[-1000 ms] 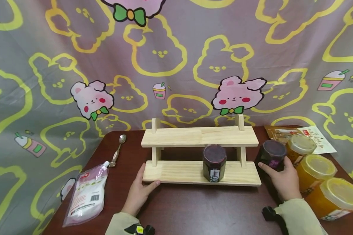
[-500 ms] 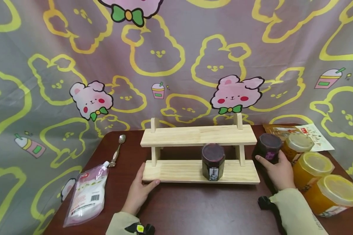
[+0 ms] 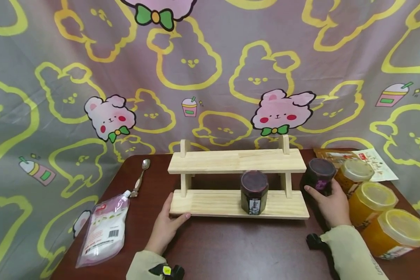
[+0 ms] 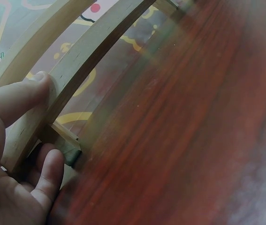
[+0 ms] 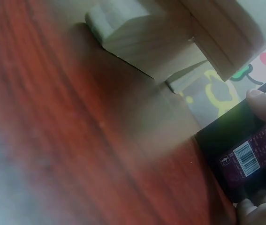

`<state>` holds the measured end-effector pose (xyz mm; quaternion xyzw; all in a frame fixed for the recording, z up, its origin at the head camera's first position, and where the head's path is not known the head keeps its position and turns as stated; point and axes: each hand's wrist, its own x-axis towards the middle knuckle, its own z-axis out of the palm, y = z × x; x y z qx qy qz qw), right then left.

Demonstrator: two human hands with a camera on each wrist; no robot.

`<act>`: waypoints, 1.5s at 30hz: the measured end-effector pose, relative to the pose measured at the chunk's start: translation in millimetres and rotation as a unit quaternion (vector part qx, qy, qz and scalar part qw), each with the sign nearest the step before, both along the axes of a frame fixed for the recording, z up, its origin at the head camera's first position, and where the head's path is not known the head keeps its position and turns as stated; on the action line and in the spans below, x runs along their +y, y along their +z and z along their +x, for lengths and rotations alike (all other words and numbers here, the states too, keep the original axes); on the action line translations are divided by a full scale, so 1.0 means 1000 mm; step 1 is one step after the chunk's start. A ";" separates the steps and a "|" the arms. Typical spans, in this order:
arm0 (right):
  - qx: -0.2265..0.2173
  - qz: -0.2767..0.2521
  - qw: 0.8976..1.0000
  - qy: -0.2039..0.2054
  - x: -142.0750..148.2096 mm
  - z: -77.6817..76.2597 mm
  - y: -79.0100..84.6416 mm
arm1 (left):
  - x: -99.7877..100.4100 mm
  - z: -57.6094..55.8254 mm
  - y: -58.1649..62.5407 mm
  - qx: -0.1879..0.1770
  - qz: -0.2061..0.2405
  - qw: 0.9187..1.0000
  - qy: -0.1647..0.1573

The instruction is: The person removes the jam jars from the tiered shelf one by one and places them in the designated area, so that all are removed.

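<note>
A two-tier wooden shelf rack [image 3: 210,198] stands on the dark red-brown table. At the left end of its lower board my left hand [image 3: 165,227] grips the wood. In the left wrist view the thumb [image 4: 27,93] lies on the board and the fingers curl below it. My right hand [image 3: 330,206] holds a dark jar [image 3: 320,177] with a purple label, upright on the table just right of the rack. Its barcode side shows in the right wrist view, thumb and fingers round it. Another dark jar [image 3: 254,192] sits on the lower board, right of the middle.
Several amber jars with pale lids, the nearest [image 3: 395,233] large in view, line the right side. Flat packets [image 3: 378,163] lie behind them. At left are a white and pink spouted pouch [image 3: 105,229] and a spoon [image 3: 140,179]. A patterned curtain [image 3: 210,77] hangs behind.
My right hand has moved the dark jar slightly away from me, along the rack's right side; over the last half second it has stayed put. My left hand keeps its hold.
</note>
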<state>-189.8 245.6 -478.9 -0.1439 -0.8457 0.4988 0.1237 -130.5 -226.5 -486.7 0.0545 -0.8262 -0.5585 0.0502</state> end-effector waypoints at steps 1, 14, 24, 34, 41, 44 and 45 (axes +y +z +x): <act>-0.003 -0.008 1.000 0.000 0.000 0.001 0.000 | 0.000 0.000 0.000 -0.001 0.000 1.000 0.000; -0.040 -0.077 0.996 -0.033 -0.007 0.027 0.001 | 0.001 0.000 0.000 0.000 0.009 1.000 -0.001; -0.013 -0.135 0.988 -0.080 -0.012 0.034 0.002 | 0.002 0.000 -0.001 0.000 0.010 1.000 0.000; 0.046 -0.137 0.983 -0.118 -0.023 0.039 0.022 | 0.003 0.000 0.002 0.005 0.007 1.000 0.000; 0.081 -0.128 0.982 -0.114 -0.029 0.044 0.033 | 0.003 -0.001 0.002 0.007 0.005 1.000 -0.001; 0.104 -0.135 0.980 -0.106 -0.033 0.046 0.037 | 0.002 -0.001 0.002 0.009 0.009 1.000 -0.002; 0.108 -0.137 0.979 -0.100 -0.034 0.047 0.039 | 0.002 -0.001 0.002 0.009 0.010 1.000 -0.002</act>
